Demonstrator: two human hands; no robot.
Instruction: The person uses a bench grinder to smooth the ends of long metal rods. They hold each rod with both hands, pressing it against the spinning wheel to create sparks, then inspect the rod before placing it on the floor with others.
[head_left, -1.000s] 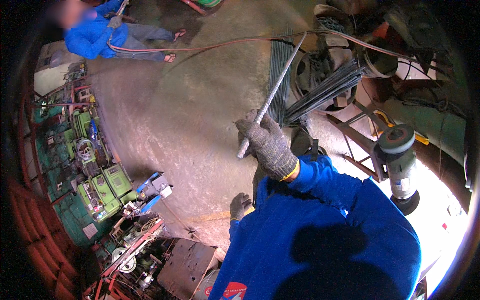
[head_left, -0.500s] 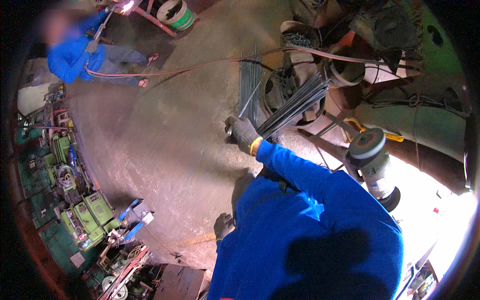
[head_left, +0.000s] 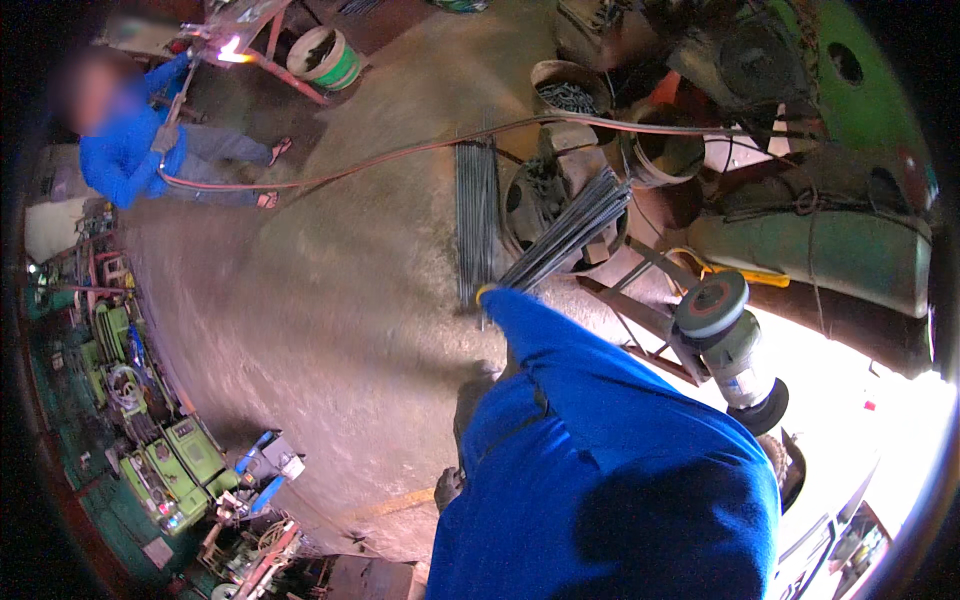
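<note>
The yellow cuff (head_left: 485,294) of my right glove shows at the end of my blue sleeve. The hand itself is hidden beyond it, over the near end of the thin metal rods (head_left: 477,200) lying side by side on the floor. Just right of the cuff, a bundle of similar rods (head_left: 565,232) slants up across an open round container (head_left: 518,212). My left hand (head_left: 449,487), in a dark grey glove, hangs low by my body. Only part of it shows, and its fingers cannot be made out.
A bench grinder (head_left: 735,345) on a stand is close on my right. Past the rods are buckets (head_left: 570,88) of metal pieces. A red hose (head_left: 400,150) crosses the floor to a co-worker (head_left: 125,150) with a lit torch. Green machines (head_left: 170,460) line the left side.
My right hand, which held a rod upright in its fist, has swung down out of sight behind the sleeve. My left hand sits a little lower. The whole view has shifted slightly.
</note>
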